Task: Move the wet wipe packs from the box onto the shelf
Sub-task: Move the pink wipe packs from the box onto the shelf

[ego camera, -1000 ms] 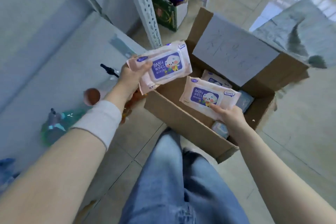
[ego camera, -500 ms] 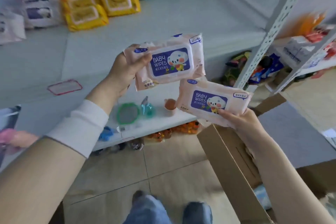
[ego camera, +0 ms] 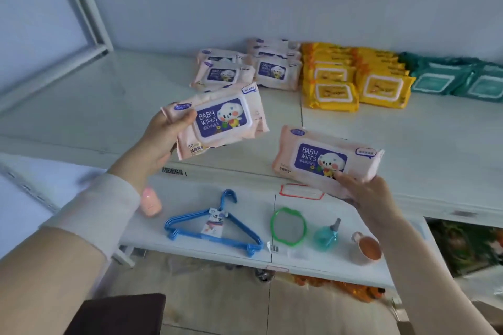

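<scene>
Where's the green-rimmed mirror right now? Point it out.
Head view: the green-rimmed mirror lies flat on the lower shelf, right of centre, between the blue hangers and the teal bottle.

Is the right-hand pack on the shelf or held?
Held: the right hand grips the pink pack by its near edge, raised over the shelf, not lying on it.

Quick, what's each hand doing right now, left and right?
Left hand: holding the upper pink wipes pack.
Right hand: holding the lower pink wipes pack by its near edge.
</scene>
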Action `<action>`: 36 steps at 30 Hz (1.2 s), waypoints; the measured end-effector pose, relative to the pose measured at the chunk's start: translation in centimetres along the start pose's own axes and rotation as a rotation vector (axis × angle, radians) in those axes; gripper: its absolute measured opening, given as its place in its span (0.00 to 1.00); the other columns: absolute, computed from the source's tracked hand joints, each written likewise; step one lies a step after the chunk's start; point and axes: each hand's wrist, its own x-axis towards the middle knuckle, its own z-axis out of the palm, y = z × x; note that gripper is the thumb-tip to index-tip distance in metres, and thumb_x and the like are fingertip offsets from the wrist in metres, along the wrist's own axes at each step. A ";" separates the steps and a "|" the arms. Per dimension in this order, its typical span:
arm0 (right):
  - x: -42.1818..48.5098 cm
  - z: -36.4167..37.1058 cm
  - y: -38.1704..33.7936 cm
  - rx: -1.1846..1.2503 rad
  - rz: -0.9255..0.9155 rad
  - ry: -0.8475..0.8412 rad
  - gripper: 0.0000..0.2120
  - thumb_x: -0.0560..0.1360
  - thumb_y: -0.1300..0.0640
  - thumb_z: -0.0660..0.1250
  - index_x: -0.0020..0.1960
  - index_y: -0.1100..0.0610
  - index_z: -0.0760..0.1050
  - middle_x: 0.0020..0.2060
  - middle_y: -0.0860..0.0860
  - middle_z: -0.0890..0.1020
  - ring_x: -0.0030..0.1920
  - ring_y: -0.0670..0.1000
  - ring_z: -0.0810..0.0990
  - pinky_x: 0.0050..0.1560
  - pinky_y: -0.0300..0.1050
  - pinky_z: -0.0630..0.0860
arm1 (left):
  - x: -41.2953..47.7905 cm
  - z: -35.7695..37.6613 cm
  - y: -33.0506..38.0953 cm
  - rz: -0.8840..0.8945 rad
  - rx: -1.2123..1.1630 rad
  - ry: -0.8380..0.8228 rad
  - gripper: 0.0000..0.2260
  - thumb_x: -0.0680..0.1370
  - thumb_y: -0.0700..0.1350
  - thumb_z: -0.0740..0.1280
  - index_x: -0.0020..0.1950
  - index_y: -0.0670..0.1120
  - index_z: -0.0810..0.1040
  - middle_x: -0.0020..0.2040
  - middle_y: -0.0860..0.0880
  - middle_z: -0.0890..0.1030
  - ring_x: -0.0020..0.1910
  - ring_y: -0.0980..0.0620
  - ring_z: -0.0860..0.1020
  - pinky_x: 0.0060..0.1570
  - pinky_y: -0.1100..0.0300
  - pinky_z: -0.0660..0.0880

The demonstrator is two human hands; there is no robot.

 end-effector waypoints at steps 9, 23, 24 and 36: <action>14.7 8.8 -3.6 0.016 -0.044 0.009 0.16 0.71 0.63 0.71 0.58 0.56 0.75 0.54 0.56 0.81 0.53 0.57 0.81 0.56 0.59 0.77 | 12.4 -4.4 -2.8 -0.036 0.111 -0.129 0.14 0.78 0.38 0.61 0.63 0.40 0.73 0.52 0.47 0.82 0.46 0.54 0.82 0.48 0.60 0.79; 26.9 15.6 -4.6 -0.807 -0.237 0.637 0.29 0.71 0.55 0.71 0.68 0.60 0.65 0.63 0.60 0.71 0.63 0.60 0.69 0.60 0.51 0.68 | 24.3 -3.1 -5.3 0.052 0.600 0.192 0.21 0.72 0.45 0.72 0.61 0.42 0.69 0.56 0.50 0.74 0.53 0.51 0.72 0.47 0.68 0.65; 26.4 15.9 -4.7 -0.873 -0.286 0.653 0.31 0.71 0.57 0.71 0.70 0.60 0.63 0.66 0.60 0.68 0.65 0.60 0.67 0.62 0.52 0.67 | 24.0 -2.9 -5.2 0.105 0.683 0.215 0.21 0.72 0.45 0.71 0.62 0.41 0.69 0.58 0.48 0.74 0.56 0.49 0.72 0.49 0.66 0.64; 15.3 8.4 -8.1 -1.676 -0.114 0.213 0.34 0.78 0.48 0.61 0.77 0.54 0.47 0.76 0.57 0.49 0.76 0.59 0.45 0.74 0.59 0.48 | 18.5 12.0 1.8 0.749 1.579 -0.584 0.21 0.77 0.51 0.63 0.67 0.45 0.68 0.68 0.43 0.70 0.67 0.43 0.67 0.65 0.50 0.62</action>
